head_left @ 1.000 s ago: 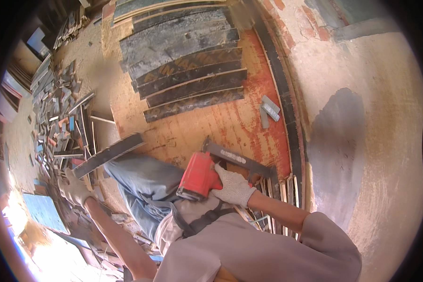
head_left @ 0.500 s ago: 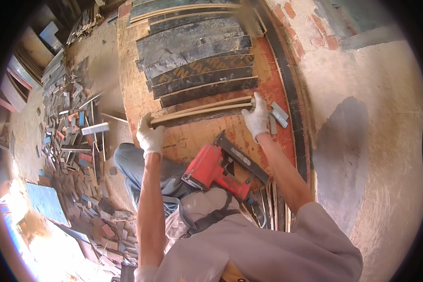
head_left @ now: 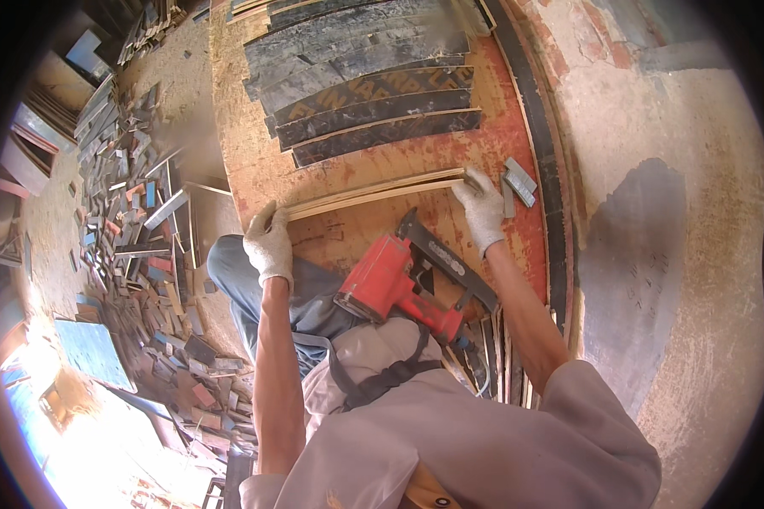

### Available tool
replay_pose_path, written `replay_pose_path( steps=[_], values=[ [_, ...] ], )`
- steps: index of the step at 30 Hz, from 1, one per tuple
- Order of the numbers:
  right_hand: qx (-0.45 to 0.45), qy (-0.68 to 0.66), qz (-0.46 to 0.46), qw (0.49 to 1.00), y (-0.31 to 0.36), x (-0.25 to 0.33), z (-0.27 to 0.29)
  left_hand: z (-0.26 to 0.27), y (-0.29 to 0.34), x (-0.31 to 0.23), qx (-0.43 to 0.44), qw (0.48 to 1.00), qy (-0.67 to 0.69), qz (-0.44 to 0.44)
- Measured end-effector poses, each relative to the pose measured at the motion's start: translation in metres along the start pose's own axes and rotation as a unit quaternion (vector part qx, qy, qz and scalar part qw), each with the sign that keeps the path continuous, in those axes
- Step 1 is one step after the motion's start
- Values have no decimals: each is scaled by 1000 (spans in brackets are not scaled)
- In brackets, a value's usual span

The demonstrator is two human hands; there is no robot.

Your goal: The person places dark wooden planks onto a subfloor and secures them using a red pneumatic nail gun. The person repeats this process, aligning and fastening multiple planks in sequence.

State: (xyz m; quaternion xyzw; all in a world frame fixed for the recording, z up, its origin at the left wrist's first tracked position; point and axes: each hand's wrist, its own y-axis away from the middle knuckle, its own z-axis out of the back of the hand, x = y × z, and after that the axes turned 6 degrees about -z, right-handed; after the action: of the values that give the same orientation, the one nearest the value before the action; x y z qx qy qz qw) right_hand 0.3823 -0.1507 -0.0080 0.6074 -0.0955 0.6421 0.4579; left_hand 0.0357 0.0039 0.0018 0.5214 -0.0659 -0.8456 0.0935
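On plywood board (head_left: 255,161): arms outstretched, left hand (head_left: 269,244) and right hand (head_left: 482,212) clamped on wooden strip (head_left: 373,192) ends.

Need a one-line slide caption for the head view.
Gloved left hand and right hand hold a pale wooden strip flat on the board, red nail gun resting nearby.

Woodworking yard, scrap offcuts (head_left: 136,254), nail gun (head_left: 399,284), plywood board (head_left: 348,178)
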Motion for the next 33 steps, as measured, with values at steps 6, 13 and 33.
replay_pose_path(
  steps=[6, 13, 33],
  values=[
    [73, 160, -56, 983, -11, 57, 5, 3, 3, -5, -9, 1000, -6, 13],
    [103, 183, -1, 978, -38, 47, 9, 3, 1, 6, -7, 1000, 30, 7],
    [46, -137, -94, 985, 4, 1, 35, -1, 6, -1, -68, 994, -4, 91]
  ],
)
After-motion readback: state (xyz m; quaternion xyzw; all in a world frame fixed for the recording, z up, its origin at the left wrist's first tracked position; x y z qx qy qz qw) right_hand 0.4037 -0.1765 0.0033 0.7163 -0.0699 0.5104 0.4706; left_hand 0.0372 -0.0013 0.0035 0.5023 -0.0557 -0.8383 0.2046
